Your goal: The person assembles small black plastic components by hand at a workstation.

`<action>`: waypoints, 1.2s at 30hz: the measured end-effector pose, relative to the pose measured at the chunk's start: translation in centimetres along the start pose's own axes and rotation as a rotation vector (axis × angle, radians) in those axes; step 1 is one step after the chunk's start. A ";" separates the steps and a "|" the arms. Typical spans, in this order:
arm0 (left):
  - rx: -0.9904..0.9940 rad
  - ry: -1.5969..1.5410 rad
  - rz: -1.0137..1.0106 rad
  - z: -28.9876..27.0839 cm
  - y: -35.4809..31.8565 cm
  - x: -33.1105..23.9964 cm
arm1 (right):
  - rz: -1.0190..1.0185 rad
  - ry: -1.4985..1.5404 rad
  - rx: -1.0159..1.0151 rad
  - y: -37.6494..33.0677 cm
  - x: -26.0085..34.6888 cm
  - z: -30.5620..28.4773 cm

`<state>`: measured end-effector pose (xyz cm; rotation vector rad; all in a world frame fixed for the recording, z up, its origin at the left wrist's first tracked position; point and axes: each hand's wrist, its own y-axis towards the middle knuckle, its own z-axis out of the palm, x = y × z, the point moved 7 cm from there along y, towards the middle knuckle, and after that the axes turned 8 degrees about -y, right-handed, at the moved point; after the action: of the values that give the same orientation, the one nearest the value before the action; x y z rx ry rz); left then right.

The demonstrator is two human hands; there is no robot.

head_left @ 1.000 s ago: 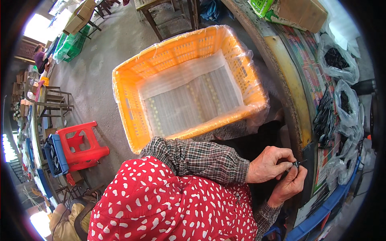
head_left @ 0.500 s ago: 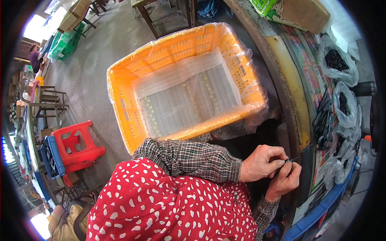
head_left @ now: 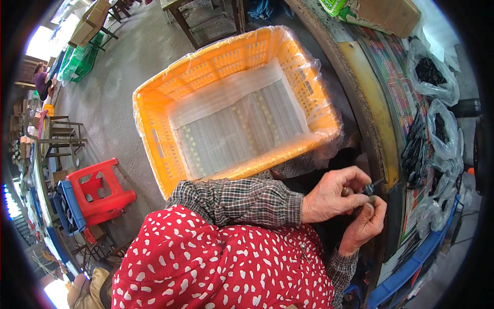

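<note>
My left hand (head_left: 334,196) has its thumb and fingers pinched around a small, dark, shiny piece (head_left: 368,189), too small to name. Just below it, my right hand (head_left: 364,226) is closed, thumb against bent fingers. Its fingertips meet those of my left hand, and whatever they pinch is hidden. Both hands are at the near edge of the workbench (head_left: 370,123). On the bench beyond them lies a pile of thin black parts (head_left: 415,149), beside clear plastic bags (head_left: 443,129) with dark contents.
A yellow crate (head_left: 159,149) lined with clear plastic stands ahead, holding grey rows of parts. Left of it is a red plastic stool (head_left: 100,190). A blue edge strip (head_left: 411,273) runs along the bench at right. Farther off are a green crate (head_left: 80,62) and a seated person (head_left: 41,82).
My left hand has shifted slightly up and left, and its fingers have opened out more around the dark piece, which shows more now. My right hand stays close below.
</note>
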<state>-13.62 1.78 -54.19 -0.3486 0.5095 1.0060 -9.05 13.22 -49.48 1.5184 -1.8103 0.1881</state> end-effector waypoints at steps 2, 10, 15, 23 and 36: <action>-0.004 0.009 -0.018 -1.0 0.5 -0.6 | 0.086 0.139 0.175 -0.3 -0.3 0.9; -0.045 -0.066 0.104 -1.8 1.0 -3.3 | 0.381 0.668 0.566 -1.7 1.8 6.5; -0.077 0.163 0.262 -4.8 0.8 -4.6 | 0.388 0.636 0.611 -1.6 1.1 6.9; 0.325 1.714 0.682 -3.2 -2.0 -8.6 | 0.294 0.383 0.744 -1.0 0.7 7.9; 0.315 1.754 0.489 -9.7 -1.1 -9.3 | 0.290 0.460 0.654 0.1 -0.9 8.4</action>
<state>-19.06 -10.26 -57.02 -0.8054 2.3886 0.8315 -12.88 9.33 -55.98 1.4433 -1.6463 1.2640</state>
